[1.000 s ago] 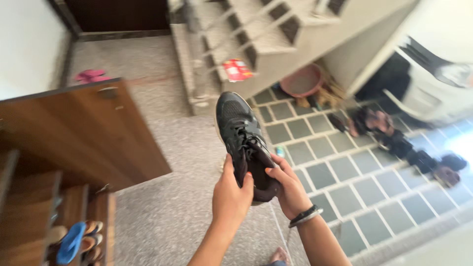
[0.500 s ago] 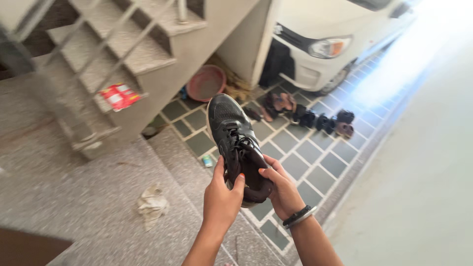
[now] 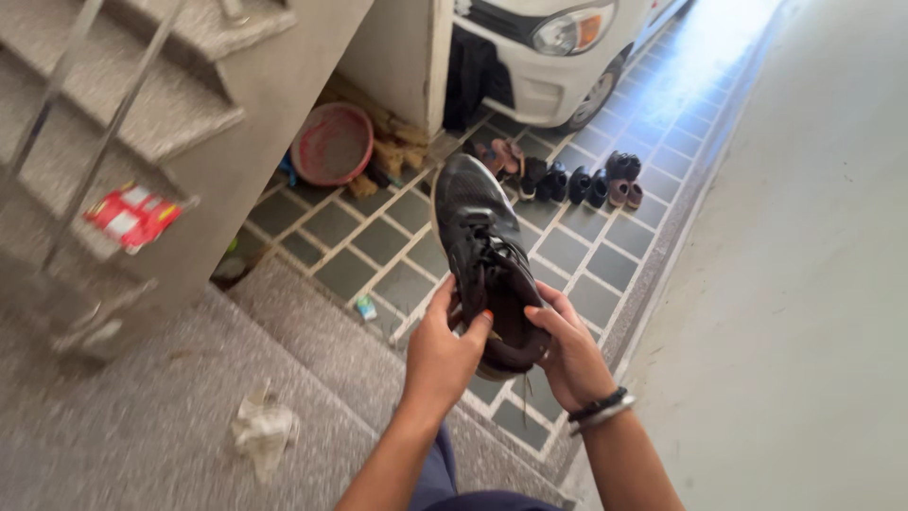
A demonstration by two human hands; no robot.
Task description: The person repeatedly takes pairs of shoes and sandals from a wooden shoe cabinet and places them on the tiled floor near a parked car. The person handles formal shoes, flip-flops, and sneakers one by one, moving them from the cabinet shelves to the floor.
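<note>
A black lace-up sports shoe point(image 3: 482, 251) is held out in front of me, toe pointing away, opening toward me. My left hand point(image 3: 446, 352) grips the shoe's left side at the collar, thumb over the rim. My right hand point(image 3: 566, 350) holds the heel and right side from below; a dark bracelet and a metal bangle sit on that wrist. Both arms reach up from the bottom of the view.
Below lies a tiled floor point(image 3: 586, 255) with a row of shoes and sandals point(image 3: 577, 180). A white car's front point(image 3: 558, 47) stands behind them. A red basin point(image 3: 333, 144) sits under the stairs point(image 3: 142, 104). A crumpled rag point(image 3: 263, 431) lies on the speckled step.
The view has swung right and forward: the wooden shoe cabinet is gone from sight, and the car and floor shoes are closer. Both hands have kept their hold on the shoe.
</note>
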